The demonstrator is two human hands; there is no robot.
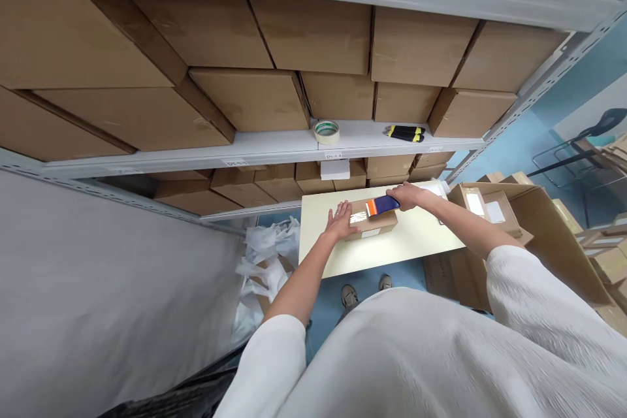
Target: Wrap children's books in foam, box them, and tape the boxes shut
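Observation:
A small brown cardboard box (pixel 384 226) lies on the pale tabletop (pixel 333 264), with a white label on its near side and a shiny strip on top, near its left end. My left hand (pixel 340 222) rests on the left end of this box, fingers spread over it. In my right hand (pixel 406 196) is a flat blue-and-orange hand tool (pixel 385 205), gripped by its dark blue end. The tool's orange, pale-edged end is over the box top beside the shiny strip; whether it touches the cardboard I cannot tell.
Grey shelving with rows of cardboard boxes (pixel 313 32) rises beyond the table. On its shelf lie a tape roll (pixel 326 132) and black-and-yellow tools (pixel 406 133). A large open carton (pixel 558 235) stands right of the table. White plastic bags (pixel 259 274) sit at left.

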